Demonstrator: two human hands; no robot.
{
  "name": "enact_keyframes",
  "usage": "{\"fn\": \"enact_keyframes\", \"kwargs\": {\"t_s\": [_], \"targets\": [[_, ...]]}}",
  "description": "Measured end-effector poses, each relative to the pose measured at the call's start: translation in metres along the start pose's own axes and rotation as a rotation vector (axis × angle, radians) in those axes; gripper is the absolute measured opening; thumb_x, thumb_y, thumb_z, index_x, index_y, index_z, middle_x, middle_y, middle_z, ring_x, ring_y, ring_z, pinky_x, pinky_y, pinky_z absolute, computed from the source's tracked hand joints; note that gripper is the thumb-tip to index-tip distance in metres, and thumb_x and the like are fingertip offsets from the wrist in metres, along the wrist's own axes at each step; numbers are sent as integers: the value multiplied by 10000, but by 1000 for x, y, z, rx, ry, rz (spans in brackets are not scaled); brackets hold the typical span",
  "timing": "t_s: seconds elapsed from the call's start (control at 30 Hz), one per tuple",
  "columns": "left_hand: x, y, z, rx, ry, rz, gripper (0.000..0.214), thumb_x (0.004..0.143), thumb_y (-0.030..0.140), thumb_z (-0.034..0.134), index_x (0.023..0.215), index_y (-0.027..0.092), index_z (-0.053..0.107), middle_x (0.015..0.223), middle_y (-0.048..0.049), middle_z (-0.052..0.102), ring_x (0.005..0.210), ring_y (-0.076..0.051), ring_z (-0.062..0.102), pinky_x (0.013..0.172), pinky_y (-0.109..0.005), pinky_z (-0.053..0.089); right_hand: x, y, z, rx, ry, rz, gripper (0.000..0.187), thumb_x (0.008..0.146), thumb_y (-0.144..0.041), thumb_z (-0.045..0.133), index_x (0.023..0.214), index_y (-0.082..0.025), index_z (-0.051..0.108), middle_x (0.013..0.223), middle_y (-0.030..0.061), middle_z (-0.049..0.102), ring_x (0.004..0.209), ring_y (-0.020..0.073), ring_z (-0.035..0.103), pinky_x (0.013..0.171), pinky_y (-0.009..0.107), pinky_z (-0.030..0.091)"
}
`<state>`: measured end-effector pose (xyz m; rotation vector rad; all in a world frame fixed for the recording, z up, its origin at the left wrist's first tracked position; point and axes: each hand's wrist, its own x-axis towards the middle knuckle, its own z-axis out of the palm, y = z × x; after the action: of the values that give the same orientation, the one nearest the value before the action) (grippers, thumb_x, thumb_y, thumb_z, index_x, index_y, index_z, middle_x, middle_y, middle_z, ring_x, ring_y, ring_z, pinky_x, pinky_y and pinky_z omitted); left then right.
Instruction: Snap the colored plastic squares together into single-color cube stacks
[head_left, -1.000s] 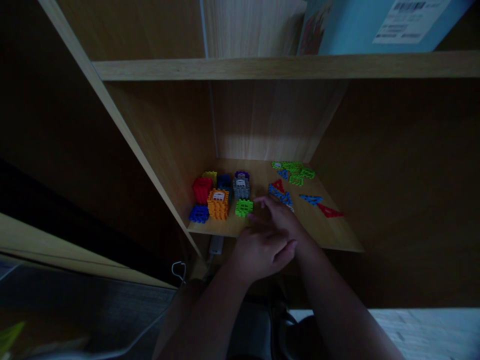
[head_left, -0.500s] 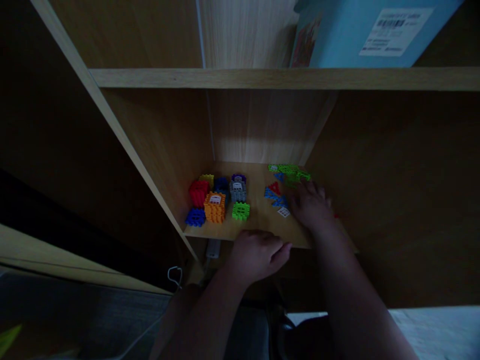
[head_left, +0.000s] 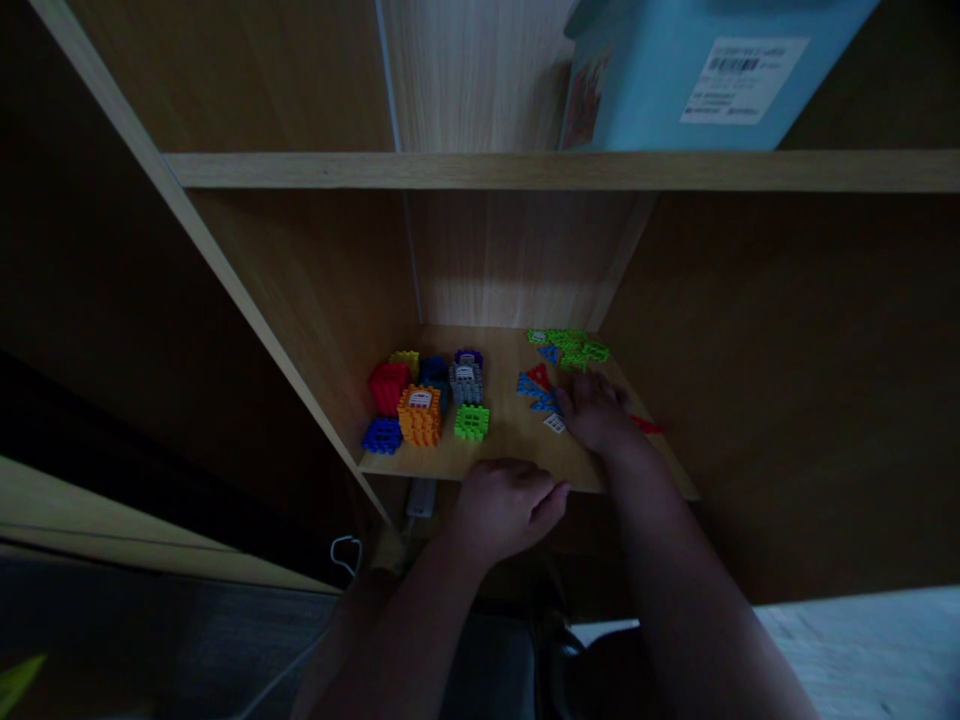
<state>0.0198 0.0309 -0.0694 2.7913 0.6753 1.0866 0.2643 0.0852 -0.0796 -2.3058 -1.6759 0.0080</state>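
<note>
My right hand (head_left: pixel 600 415) lies palm down on the wooden shelf board (head_left: pixel 507 445), fingers bunched over something hidden, right beside the blue and red triangle pieces (head_left: pixel 534 386) and a small white tile (head_left: pixel 554 424). A red flat piece (head_left: pixel 646 426) pokes out to its right. My left hand (head_left: pixel 504 503) is curled closed at the shelf's front edge, and I cannot see what is in it. At the left stand block stacks: orange (head_left: pixel 418 415), red (head_left: pixel 388 387) and grey (head_left: pixel 465 383), with a green piece (head_left: pixel 471 422) and a blue piece (head_left: pixel 382 435) lying flat.
Green flat pieces (head_left: pixel 571 347) lie at the back right of the shelf. A light blue box (head_left: pixel 697 75) with a label stands on the shelf above. Wooden side walls close the compartment in. A white cable (head_left: pixel 341 550) hangs below left.
My right hand swung from the shelf's middle to the right-hand pieces, then drew back slightly left. The loose blue triangle at the right no longer shows. My left hand stayed curled at the front edge.
</note>
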Motion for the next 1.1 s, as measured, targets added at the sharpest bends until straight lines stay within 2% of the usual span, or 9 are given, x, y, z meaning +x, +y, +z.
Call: {"fn": "enact_keyframes", "kwargs": {"t_s": [0.13,0.23,0.3,0.4,0.47,0.57,0.7,0.9,1.1], "targets": [[2,3,0,-11,-28,-8,351,1052,343,612,730,206,638,732,-14,707,679,-165,673,624,-329,470,-2,1,-1,-10,111,-50,588,1111,-432,305,1509,-87,568,1551,256,596,1463,414,481,1210,616,332],[5,3,-1,-39,-61,-7,282,1028,317,649,767,209,657,802,-33,723,795,-194,688,728,-343,536,-4,1,-4,-51,175,-55,507,1066,-347,406,1460,-104,614,1464,249,647,1339,412,555,1129,564,408],[6,3,-1,-79,-93,-11,214,1018,311,670,829,212,684,883,-40,754,906,-215,705,839,-370,566,-6,1,-5,-86,189,-34,492,1036,-328,459,1442,-108,629,1455,246,648,1323,412,559,1109,555,423],[6,2,2,-134,-120,-32,132,1022,343,691,1039,219,732,1177,-54,794,1155,-250,703,1039,-434,555,-9,-1,-5,-95,177,-8,516,1045,-349,459,1470,-98,605,1524,244,614,1407,419,507,1155,582,386],[4,2,5,-138,-139,-41,242,1030,390,691,1204,225,723,1381,-57,746,1308,-269,655,1134,-466,521,-11,-2,-5,-81,154,-12,539,1056,-351,445,1513,-94,569,1549,242,603,1453,413,481,1185,597,356],[2,2,8,-100,-195,-47,408,1043,466,668,1367,218,668,1525,-75,665,1415,-288,595,1203,-495,486,-11,-3,-6,-59,129,-31,541,1033,-325,481,1513,-92,569,1527,241,624,1437,405,510,1192,592,355],[2,3,8,-71,-231,-70,452,1050,471,652,1416,207,636,1577,-100,620,1458,-289,567,1247,-514,457,-12,-3,-10,-20,143,-43,528,1003,-340,534,1477,-129,629,1509,206,645,1382,407,548,1174,561,382],[3,5,9,-47,-236,-107,447,1053,458,649,1413,193,632,1599,-110,599,1464,-290,561,1261,-510,449,-14,-6,-17,11,135,-59,385,1004,-321,546,1298,-276,790,1398,131,717,1334,388,581,1141,557,389],[3,7,9,-46,-232,-91,478,1072,498,611,1439,192,610,1572,-107,625,1477,-284,549,1295,-512,395,-15,-11,-20,-73,146,-71,321,1027,-319,525,1113,-213,815,1186,132,795,1201,354,662,1107,526,402]]}}
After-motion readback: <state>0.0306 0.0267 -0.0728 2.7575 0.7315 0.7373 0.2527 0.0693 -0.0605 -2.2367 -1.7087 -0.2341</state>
